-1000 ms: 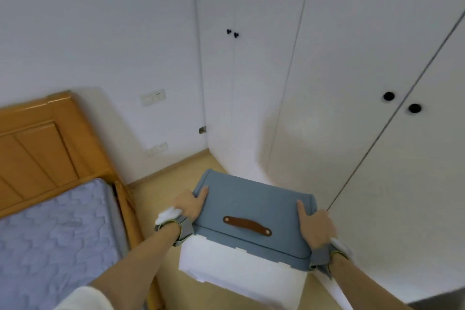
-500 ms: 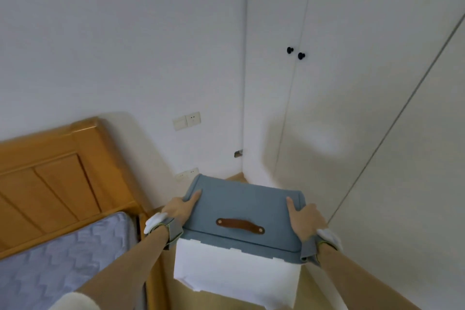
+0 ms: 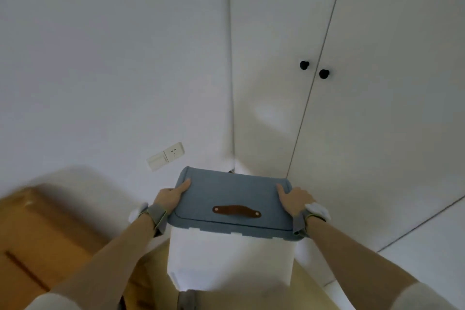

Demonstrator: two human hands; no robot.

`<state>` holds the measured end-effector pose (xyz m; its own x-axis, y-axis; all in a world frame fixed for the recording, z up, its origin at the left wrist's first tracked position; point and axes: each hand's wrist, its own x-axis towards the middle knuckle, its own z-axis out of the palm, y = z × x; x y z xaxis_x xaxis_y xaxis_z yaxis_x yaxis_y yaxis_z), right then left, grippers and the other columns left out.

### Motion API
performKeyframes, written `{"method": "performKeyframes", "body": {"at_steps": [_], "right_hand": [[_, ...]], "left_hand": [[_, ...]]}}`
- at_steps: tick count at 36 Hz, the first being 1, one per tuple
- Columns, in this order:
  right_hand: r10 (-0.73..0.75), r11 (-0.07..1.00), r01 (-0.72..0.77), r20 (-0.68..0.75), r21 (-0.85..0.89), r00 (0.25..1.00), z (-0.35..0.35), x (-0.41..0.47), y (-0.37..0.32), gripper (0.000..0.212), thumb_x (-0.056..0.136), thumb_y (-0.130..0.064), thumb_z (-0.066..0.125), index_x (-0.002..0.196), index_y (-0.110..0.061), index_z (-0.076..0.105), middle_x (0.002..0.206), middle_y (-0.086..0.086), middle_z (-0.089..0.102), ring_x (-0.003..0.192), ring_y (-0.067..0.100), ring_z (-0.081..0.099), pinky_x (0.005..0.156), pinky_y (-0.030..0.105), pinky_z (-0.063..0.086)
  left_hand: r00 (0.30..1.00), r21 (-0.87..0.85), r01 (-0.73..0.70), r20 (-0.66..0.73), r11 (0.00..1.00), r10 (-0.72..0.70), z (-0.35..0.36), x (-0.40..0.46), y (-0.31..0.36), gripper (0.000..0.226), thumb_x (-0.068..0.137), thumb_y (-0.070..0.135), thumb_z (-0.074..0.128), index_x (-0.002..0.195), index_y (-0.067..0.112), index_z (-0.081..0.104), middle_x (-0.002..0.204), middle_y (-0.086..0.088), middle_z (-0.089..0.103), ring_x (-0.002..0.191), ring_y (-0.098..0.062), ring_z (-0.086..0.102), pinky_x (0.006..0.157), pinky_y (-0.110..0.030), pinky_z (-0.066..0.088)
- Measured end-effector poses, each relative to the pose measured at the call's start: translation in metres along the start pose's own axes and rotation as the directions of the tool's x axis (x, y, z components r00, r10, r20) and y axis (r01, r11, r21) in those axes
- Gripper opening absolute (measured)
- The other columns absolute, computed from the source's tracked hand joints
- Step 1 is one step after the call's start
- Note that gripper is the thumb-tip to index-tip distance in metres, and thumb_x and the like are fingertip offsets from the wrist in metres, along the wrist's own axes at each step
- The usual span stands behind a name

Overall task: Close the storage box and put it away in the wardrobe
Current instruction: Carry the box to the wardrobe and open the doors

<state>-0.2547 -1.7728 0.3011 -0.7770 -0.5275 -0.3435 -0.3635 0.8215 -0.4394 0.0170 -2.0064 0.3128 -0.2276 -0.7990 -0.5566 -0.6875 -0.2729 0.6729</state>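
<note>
Head view: white storage box [image 3: 230, 263] held up in the air, lid shut, in front of the closed wardrobe [image 3: 377, 83] and just right of the room corner. Blue-grey lid [image 3: 234, 196] seated flat on top, brown strap handle [image 3: 236, 211] lying across its near half. Left hand [image 3: 171, 196] gripping the lid's left edge, thumb laid on top, fingers [image 3: 182, 187] wrapped down the side and clamped on the box. Right hand [image 3: 293, 200] mirroring it on the right edge, thumb on the lid, remaining fingers hidden under the rim, likewise clamped on the box. Grey straps with white pads around both wrists. Bare forearms reaching in from the bottom corners, white sleeves at the frame's edge. Two black knobs [image 3: 314, 69] set side by side on the wardrobe doors, well above the box, doors meeting along a thin dark seam. White switch and socket plate [image 3: 166, 156] on the wall to the left, just above the lid's far left corner. Wooden headboard [image 3: 37, 234] at lower left, blurred. Strip of yellowish floor visible below the box on the right.
</note>
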Motion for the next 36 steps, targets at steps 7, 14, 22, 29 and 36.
{"method": "performKeyframes", "body": {"at_steps": [7,14,22,29,36], "right_hand": [[0.171,0.98,-0.166,0.036,-0.113,0.985,0.014,0.042,-0.035,0.062,0.106,-0.059,0.035,0.099,-0.007,0.068,0.095,0.013,0.07,0.078,0.027,0.06,0.081,0.035,0.056],[0.293,0.956,-0.268,-0.413,0.119,0.862,-0.037,0.066,-0.08,0.056,0.104,-0.058,0.038,0.124,-0.011,0.062,0.118,0.014,0.071,0.102,0.036,0.068,0.086,0.039,0.051],[0.366,0.922,-0.046,-0.822,0.386,0.436,-0.145,0.074,-0.12,0.056,0.095,-0.071,0.038,0.116,-0.019,0.045,0.101,0.005,0.072,0.077,0.031,0.064,0.072,0.039,0.048],[0.322,0.939,-0.048,-0.824,0.34,0.467,-0.188,0.092,-0.135,0.051,0.096,-0.059,0.051,0.12,-0.015,0.047,0.106,0.007,0.072,0.089,0.035,0.069,0.073,0.04,0.051],[0.306,0.946,-0.07,-0.81,0.315,0.501,-0.191,0.118,-0.145,0.033,0.102,-0.044,0.047,0.109,-0.012,0.055,0.087,0.005,0.064,0.08,0.033,0.064,0.064,0.033,0.039]], "left_hand": [[0.991,0.059,-0.088,0.106,0.994,0.081,-0.007,0.076,0.052,0.057,0.079,0.065,0.069,0.086,0.008,0.067,0.096,-0.01,0.067,0.07,-0.018,0.061,0.072,-0.029,0.047],[0.967,0.217,-0.18,0.219,0.959,0.132,-0.009,0.126,0.097,0.068,0.084,0.066,0.063,0.099,0.0,0.071,0.109,-0.017,0.071,0.083,-0.027,0.061,0.074,-0.031,0.045],[0.914,0.255,-0.302,0.353,0.919,0.202,-0.005,0.139,0.114,0.063,0.088,0.056,0.065,0.1,-0.005,0.073,0.11,-0.021,0.073,0.101,-0.035,0.068,0.092,-0.042,0.055],[0.907,0.256,-0.302,0.372,0.918,0.194,-0.015,0.143,0.106,0.062,0.089,0.053,0.067,0.101,-0.007,0.074,0.109,-0.023,0.073,0.1,-0.037,0.069,0.093,-0.046,0.055],[0.921,0.228,-0.269,0.345,0.936,0.181,-0.026,0.139,0.097,0.051,0.087,0.056,0.066,0.08,0.006,0.068,0.109,-0.021,0.072,0.091,-0.032,0.066,0.087,-0.039,0.054]]}}
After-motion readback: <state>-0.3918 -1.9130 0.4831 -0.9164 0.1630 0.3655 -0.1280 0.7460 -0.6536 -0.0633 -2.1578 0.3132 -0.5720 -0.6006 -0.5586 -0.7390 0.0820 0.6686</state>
